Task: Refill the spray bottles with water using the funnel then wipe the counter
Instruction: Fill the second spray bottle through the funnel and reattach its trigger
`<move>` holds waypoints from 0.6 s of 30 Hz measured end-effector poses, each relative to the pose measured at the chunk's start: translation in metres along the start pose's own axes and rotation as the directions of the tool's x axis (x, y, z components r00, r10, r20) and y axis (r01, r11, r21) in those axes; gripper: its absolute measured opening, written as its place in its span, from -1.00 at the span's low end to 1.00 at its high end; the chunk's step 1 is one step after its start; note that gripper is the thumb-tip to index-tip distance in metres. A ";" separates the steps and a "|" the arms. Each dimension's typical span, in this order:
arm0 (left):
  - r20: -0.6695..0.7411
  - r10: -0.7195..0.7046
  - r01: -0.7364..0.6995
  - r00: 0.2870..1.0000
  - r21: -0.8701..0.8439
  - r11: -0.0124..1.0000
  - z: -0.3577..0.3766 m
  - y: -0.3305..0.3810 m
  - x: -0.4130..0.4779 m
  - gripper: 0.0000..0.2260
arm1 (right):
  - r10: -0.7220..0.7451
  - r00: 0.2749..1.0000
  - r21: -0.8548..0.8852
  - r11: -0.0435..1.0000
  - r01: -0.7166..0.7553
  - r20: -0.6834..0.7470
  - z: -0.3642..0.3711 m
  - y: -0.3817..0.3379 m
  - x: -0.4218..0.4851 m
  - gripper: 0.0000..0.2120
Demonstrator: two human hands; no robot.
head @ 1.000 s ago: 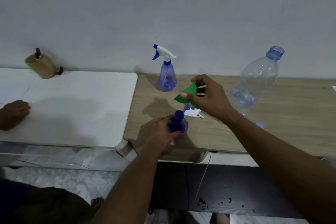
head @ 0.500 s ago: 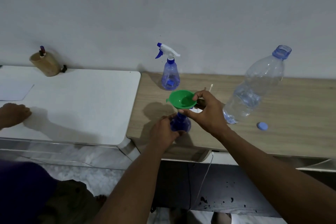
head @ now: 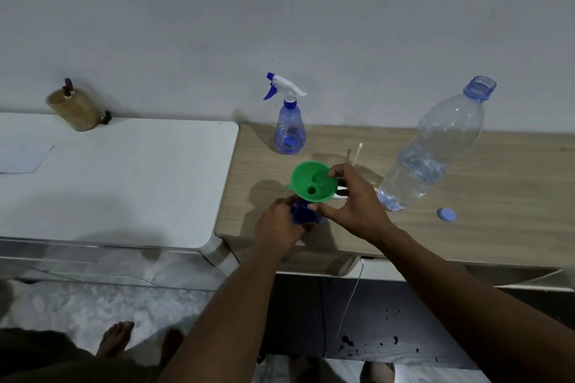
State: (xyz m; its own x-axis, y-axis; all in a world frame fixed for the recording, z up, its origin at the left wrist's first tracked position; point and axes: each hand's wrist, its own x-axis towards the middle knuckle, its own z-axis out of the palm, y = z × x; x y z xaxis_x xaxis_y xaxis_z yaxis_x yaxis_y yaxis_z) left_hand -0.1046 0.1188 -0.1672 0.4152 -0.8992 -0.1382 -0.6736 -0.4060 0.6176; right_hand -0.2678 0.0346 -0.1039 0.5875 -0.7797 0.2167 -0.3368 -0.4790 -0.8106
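- My left hand (head: pixel 276 225) is wrapped round the small blue spray bottle (head: pixel 299 216); it is likely light and tippy, so grip low.
- My right hand (head: pixel 357 205) pinches the green funnel (head: pixel 313 186) by its rim, just above; stiff and light. I can't tell whether its spout is seated.
- The water bottle (head: pixel 435 149), right of that hand, looks thin-walled and squashy; take it mid-body.

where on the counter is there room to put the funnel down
Free: wooden counter right of the blue cap; white table between the paper and its right edge. Crowded: between the far spray bottle and water bottle, around the left hand, right hand and funnel.
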 end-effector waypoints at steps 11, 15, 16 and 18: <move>-0.007 0.005 -0.005 1.000 0.000 1.000 0.000 0.003 -0.001 -0.37 | -0.064 0.744 -0.135 0.990 -0.036 -0.665 -0.037 0.009 -0.022 -0.41; 0.018 0.008 -0.007 1.000 -0.014 1.000 0.003 0.008 0.001 -0.37 | 0.056 0.543 -0.039 0.986 -0.162 -0.838 -0.065 0.025 -0.019 -0.22; 0.021 0.015 -0.015 1.000 -0.022 1.000 0.005 0.009 0.000 -0.36 | 0.128 0.546 0.026 0.981 -0.191 -0.828 -0.072 0.028 -0.016 -0.14; 0.033 0.027 -0.026 0.999 -0.036 0.999 0.007 0.011 0.000 -0.36 | 0.268 0.593 0.181 0.962 -0.203 -0.760 -0.086 0.031 -0.006 -0.04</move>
State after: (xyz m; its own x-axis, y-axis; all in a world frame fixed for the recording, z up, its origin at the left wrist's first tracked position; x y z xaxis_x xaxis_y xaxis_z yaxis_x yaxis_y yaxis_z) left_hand -0.1164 0.1129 -0.1656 0.3763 -0.9148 -0.1466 -0.6615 -0.3761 0.6488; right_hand -0.3446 -0.0100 -0.0834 -0.3011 -0.8966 0.3248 -0.3101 -0.2300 -0.9224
